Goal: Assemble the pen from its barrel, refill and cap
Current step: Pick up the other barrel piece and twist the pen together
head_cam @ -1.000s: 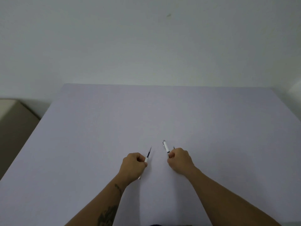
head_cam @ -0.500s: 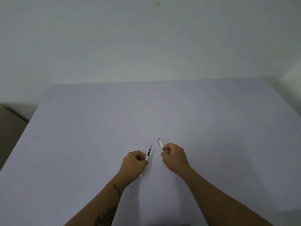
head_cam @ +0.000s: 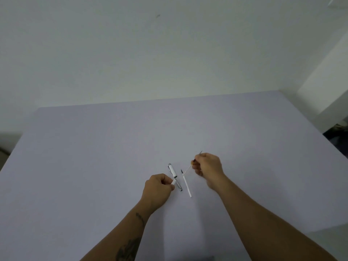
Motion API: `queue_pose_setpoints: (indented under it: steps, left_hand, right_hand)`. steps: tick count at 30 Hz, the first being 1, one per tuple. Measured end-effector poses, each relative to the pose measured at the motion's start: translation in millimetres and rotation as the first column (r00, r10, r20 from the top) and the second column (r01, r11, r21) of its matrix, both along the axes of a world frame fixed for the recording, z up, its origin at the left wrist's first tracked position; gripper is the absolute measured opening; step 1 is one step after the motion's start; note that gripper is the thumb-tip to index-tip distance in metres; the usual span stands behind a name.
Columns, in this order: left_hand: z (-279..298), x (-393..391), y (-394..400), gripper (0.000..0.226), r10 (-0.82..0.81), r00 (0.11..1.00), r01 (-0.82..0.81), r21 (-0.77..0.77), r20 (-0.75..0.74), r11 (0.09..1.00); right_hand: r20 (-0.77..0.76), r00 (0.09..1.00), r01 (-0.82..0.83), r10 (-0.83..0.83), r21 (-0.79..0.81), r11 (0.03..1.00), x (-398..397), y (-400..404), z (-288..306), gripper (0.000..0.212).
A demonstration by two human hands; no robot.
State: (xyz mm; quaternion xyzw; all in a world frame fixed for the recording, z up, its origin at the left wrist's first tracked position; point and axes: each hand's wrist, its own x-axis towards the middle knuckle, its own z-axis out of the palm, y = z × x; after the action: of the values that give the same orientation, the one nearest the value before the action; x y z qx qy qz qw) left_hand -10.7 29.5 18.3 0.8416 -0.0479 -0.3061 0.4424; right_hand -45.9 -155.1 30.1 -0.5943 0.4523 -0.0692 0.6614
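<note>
My left hand (head_cam: 159, 187) is closed on a short white barrel piece (head_cam: 173, 182), whose end sticks out to the right of my fingers. Just beyond it a white pen part with a silver tip and a grey clip end (head_cam: 172, 171) lies on the table. To its right lies a thin white refill with a dark tip (head_cam: 186, 183). My right hand (head_cam: 207, 166), raised a little over the table, pinches a second thin refill-like rod (head_cam: 188, 168), tilted, with a dark point showing above my fingers.
A pale lilac table (head_cam: 94, 157) reaches to a white wall. Its left and right edges drop off to the floor. A white ledge (head_cam: 320, 87) stands at the back right, with dark clutter (head_cam: 337, 132) beneath it.
Both hands held pen parts close together before. Now a white part and a refill lie on the table, and my right hand has moved right and up with a thin rod.
</note>
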Motion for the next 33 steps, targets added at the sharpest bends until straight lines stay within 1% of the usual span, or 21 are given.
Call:
queue_pose_setpoints:
  steps: [2,4,6,8,11,13,15,17,20,22,24,26,29,31,33]
  left_hand:
    - [-1,-2,-1,0.008,0.014,1.000,-0.014,0.010,-0.022,1.000]
    - [-1,-4,-1,0.010,0.031,0.999,-0.031,0.014,-0.033,0.999]
    - [0,-4,1,0.014,0.035,0.999,-0.034,0.017,-0.042,0.999]
    - [-1,-5,2,0.016,0.043,0.997,-0.043,0.002,-0.071,0.999]
    - [-3,-9,2,0.017,0.069,0.993,-0.069,0.003,-0.095,0.998]
    - [-7,-11,1,0.020,0.075,0.993,-0.073,0.022,-0.092,0.997]
    - [-9,-11,1,0.024,0.074,0.995,-0.071,0.045,-0.072,0.996]
    - [-10,-10,1,0.028,0.074,0.995,-0.070,0.050,-0.065,0.996]
    - [-10,-6,2,0.028,0.073,0.995,-0.069,0.052,-0.067,0.996]
    - [-9,-4,3,0.026,0.079,0.994,-0.076,0.049,-0.072,0.996]
    - [-9,-2,5,0.024,0.087,0.992,-0.084,0.038,-0.086,0.996]
    - [-9,0,8,0.023,0.086,0.992,-0.083,0.034,-0.096,0.996]
    - [-9,2,11,0.022,0.079,0.993,-0.076,0.040,-0.092,0.996]
    - [-9,2,13,0.022,0.069,0.994,-0.065,0.045,-0.085,0.997]
    - [-10,3,14,0.021,0.058,0.995,-0.055,0.047,-0.078,0.997]
  right_hand:
    - [-0.042,0.998,-0.039,0.036,-0.071,0.997,0,-15,-4,0.019]
    - [-0.132,0.983,-0.147,0.125,-0.173,0.974,-1,-24,-12,0.018]
    - [-0.258,0.940,-0.299,0.224,-0.301,0.906,-3,-26,-21,0.016]
    - [-0.361,0.883,-0.434,0.302,-0.377,0.818,-3,-25,-28,0.014]
    - [-0.485,0.792,-0.581,0.371,-0.411,0.702,-4,-20,-37,0.010]
    - [-0.563,0.735,-0.648,0.379,-0.416,0.638,-5,-17,-41,0.016]
    - [-0.603,0.705,-0.683,0.373,-0.438,0.585,-5,-15,-44,0.022]
    - [-0.613,0.699,-0.696,0.368,-0.464,0.548,-6,-14,-50,0.020]
    - [-0.615,0.705,-0.693,0.352,-0.493,0.526,-7,-14,-55,0.013]
    - [-0.609,0.709,-0.690,0.356,-0.493,0.530,-7,-16,-56,0.010]
    - [-0.580,0.733,-0.663,0.356,-0.491,0.565,-8,-19,-54,0.007]
    - [-0.535,0.776,-0.611,0.334,-0.505,0.610,-9,-23,-51,0.004]
    - [-0.496,0.812,-0.562,0.308,-0.519,0.645,-12,-23,-46,0.013]
    - [-0.488,0.802,-0.584,0.344,-0.520,0.623,-14,-14,-44,0.014]
    - [-0.505,0.769,-0.632,0.392,-0.507,0.586,-15,0,-46,0.012]
